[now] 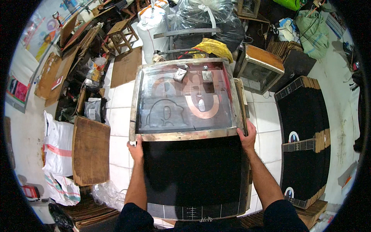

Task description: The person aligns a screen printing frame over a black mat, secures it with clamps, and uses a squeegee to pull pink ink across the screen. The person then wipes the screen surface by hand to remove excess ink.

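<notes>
Nearest, I see the black panel. Beyond: left hand and right hand, well apart, each clamped on a near corner of the wooden-framed screen, which covers the panel's far part. Farther: two silvery blocks on the screen.

Between my left grip and the brown rectangular wooden board, a strip of white tiled floor leaves room to pass. More floor opens between my right grip and the stacked flat black panels. Above the flat black sheet, the space between my forearms is free. Ahead, two small silver-grey blocks interrupt the wood-framed translucent screen; beyond, a bulging white sack bars the way.
</notes>
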A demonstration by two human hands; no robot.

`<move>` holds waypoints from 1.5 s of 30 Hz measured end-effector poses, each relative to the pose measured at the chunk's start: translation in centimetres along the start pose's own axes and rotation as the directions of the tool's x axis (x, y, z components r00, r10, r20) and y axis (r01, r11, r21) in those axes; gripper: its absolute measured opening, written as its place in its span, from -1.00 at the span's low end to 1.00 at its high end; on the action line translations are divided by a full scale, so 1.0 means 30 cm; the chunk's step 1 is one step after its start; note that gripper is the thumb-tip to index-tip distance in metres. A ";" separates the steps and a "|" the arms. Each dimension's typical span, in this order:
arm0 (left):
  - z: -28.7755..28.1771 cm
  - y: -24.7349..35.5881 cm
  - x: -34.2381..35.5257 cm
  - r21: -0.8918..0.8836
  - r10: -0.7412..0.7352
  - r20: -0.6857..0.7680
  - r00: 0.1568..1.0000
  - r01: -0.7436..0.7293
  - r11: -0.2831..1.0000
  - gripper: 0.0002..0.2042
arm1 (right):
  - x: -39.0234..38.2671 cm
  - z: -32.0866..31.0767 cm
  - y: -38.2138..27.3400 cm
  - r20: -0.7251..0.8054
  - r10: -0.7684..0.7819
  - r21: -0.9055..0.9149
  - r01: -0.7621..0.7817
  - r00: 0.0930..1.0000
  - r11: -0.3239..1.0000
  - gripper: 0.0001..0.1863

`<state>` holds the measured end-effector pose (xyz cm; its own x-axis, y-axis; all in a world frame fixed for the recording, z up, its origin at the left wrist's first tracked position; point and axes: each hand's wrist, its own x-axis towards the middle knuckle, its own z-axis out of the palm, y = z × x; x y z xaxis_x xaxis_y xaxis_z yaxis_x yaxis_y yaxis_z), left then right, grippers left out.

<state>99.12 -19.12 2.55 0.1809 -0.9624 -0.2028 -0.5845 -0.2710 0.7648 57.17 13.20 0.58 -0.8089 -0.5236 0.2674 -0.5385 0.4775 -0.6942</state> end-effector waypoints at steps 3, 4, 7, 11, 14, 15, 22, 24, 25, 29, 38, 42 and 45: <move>-0.075 -0.027 0.080 -0.085 -0.163 0.422 0.892 0.218 0.972 -0.04 | 0.010 -0.016 0.040 0.101 0.552 0.041 -0.558 0.828 0.829 0.18; -0.080 -0.037 0.097 -0.134 -0.207 0.500 0.841 0.312 0.941 -0.05 | 0.012 -0.020 0.045 0.212 0.706 0.073 -0.731 0.676 0.678 0.29; -0.064 -0.058 0.128 -0.219 -0.185 0.655 0.733 0.418 0.882 -0.04 | 0.040 -0.044 0.041 0.433 0.584 0.238 -0.711 0.687 0.662 0.35; -0.035 -0.082 0.135 -0.254 -0.143 0.681 0.719 0.415 0.874 -0.04 | 0.039 -0.073 -0.008 0.357 0.605 0.243 -0.696 0.712 0.676 0.11; -0.042 -0.103 0.141 -0.248 -0.136 0.671 0.729 0.392 0.886 -0.05 | 0.026 -0.084 -0.032 0.401 0.584 0.309 -0.704 0.706 0.639 0.13; -0.041 -0.107 0.146 -0.247 -0.133 0.681 0.721 0.396 0.884 -0.05 | 0.023 -0.087 -0.031 0.406 0.593 0.318 -0.716 0.696 0.622 0.14; -0.056 -0.114 0.098 -0.283 -0.119 0.654 0.747 0.388 0.877 -0.05 | 0.068 -0.083 0.039 0.430 0.586 0.288 -0.719 0.687 0.633 0.17; -0.076 -0.099 0.065 -0.262 -0.146 0.591 0.793 0.360 0.895 -0.05 | 0.086 -0.094 0.048 0.431 0.575 0.266 -0.707 0.696 0.656 0.17; -0.086 -0.091 0.047 -0.248 -0.163 0.595 0.787 0.373 0.894 -0.05 | 0.093 -0.102 0.048 0.460 0.549 0.297 -0.704 0.698 0.646 0.17; -0.098 -0.068 -0.003 -0.277 -0.184 0.598 0.781 0.416 0.866 -0.08 | 0.106 -0.134 0.029 0.436 0.568 0.238 -0.698 0.698 0.675 0.12; -0.126 -0.064 0.020 -0.235 -0.169 0.719 0.674 0.465 0.854 -0.07 | 0.094 -0.109 0.054 0.428 0.557 0.294 -0.692 0.712 0.659 0.24; -0.133 -0.046 -0.028 0.187 -0.328 0.375 0.867 0.276 0.943 0.21 | 0.083 -0.094 0.072 0.385 0.621 0.168 -0.714 0.683 0.680 0.33; -0.049 0.013 -0.203 0.488 -0.066 -0.119 0.991 0.116 0.865 0.20 | 0.078 -0.110 0.050 0.329 0.627 0.103 -0.686 0.706 0.720 0.10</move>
<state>98.95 -13.35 4.99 0.3117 -0.9332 -0.1791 -0.8707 -0.3560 0.3395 53.70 15.03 2.38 -0.8315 -0.3026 -0.4659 0.1917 0.6308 -0.7519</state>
